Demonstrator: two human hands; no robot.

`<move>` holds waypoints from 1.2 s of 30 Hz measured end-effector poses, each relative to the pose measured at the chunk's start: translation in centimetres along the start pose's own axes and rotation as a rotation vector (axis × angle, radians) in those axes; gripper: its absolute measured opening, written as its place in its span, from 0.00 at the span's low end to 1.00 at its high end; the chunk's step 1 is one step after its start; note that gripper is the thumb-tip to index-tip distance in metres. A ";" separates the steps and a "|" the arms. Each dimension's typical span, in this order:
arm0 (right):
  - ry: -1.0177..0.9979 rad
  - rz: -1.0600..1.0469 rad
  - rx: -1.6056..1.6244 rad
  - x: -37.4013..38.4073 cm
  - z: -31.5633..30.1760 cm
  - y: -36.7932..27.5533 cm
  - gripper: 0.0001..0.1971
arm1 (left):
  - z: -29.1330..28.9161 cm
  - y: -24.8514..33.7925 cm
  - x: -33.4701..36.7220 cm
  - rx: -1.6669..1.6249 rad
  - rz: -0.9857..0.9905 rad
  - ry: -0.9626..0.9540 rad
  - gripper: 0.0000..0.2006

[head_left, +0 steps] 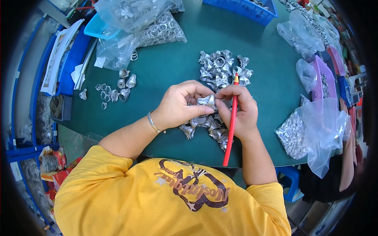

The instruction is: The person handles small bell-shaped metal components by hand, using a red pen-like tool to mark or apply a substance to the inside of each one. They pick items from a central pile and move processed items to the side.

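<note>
Between my two hands, over the green table, is a shiny silver metal ring. My left hand pinches it from the left with thumb and fingers. From the right, the fingertips of my right hand close on the same ring. A red pencil with a pale sharpened tip pointing away is also tucked in the fingers of my right hand. Beyond my hands lies a heap of similar silver rings. More rings lie under and in front of my hands, partly hidden by them.
Small groups of rings lie to the left. Clear bags of rings stand at the back left, a blue bin at the far edge. A plastic bag and a pink basket are at right, near another person's arm.
</note>
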State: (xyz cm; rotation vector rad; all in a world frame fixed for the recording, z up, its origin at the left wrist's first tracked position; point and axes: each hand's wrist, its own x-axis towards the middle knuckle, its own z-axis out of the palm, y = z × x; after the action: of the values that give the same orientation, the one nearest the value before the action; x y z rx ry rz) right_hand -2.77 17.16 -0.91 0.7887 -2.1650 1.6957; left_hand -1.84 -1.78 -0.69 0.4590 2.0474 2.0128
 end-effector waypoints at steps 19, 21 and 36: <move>-0.001 0.036 0.134 -0.3 -0.2 -0.3 0.10 | 0.4 0.7 -0.1 -0.285 -0.238 0.040 0.15; 0.012 0.019 0.141 -0.2 -0.1 -0.3 0.11 | 0.5 1.0 -0.1 -0.376 -0.239 0.025 0.16; 0.022 0.197 0.251 -0.1 0.0 -0.5 0.16 | 0.5 -1.1 0.3 -0.031 0.350 0.071 0.17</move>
State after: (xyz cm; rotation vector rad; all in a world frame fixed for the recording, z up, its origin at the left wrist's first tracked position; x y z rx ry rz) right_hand -2.42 17.06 -0.53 0.6290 -2.1004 2.0945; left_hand -1.97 -1.21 -1.76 0.7995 2.0913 2.2802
